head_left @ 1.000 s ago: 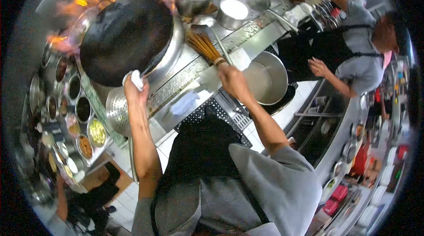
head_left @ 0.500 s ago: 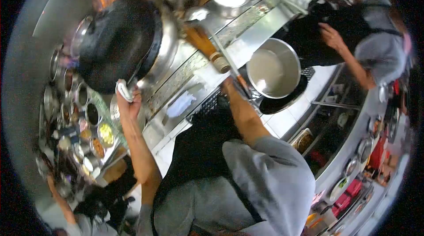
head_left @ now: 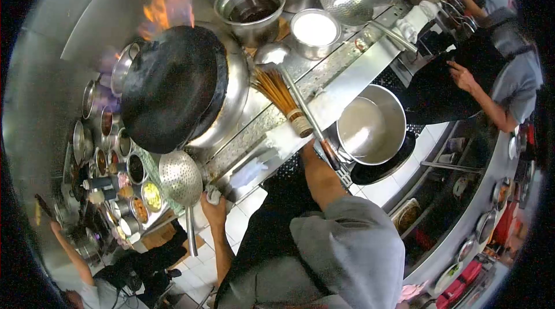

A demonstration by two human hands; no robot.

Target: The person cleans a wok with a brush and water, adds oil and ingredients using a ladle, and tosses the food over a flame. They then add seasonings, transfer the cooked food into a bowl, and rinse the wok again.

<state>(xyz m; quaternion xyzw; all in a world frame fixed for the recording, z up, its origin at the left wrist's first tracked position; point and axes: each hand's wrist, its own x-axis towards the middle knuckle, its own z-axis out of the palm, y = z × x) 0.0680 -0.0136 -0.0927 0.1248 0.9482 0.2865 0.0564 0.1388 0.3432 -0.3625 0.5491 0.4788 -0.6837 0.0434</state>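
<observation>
My left hand (head_left: 214, 208) is closed around a crumpled white cloth (head_left: 213, 194) at the counter's front edge, apart from the wok. A black wok (head_left: 173, 86) rests tilted over the burner, with flames behind it. Just left of that hand lies a perforated skimmer (head_left: 180, 179), its handle pointing down. My right hand (head_left: 310, 150) is mostly hidden at the counter edge, below the bamboo brush (head_left: 278, 94) and beside a long-handled ladle (head_left: 272, 53). Its fingers cannot be made out.
A large pot of cloudy liquid (head_left: 371, 124) stands right of my right arm. Metal bowls (head_left: 250, 11) line the back, and ingredient containers (head_left: 151, 196) fill the left. One person (head_left: 462, 78) stands at the right, another (head_left: 72, 254) at the lower left.
My left hand has let go of the wok's edge and moved down and right with the cloth. The skimmer shows more fully. The whole view has shifted, and my right hand remains near the brush.
</observation>
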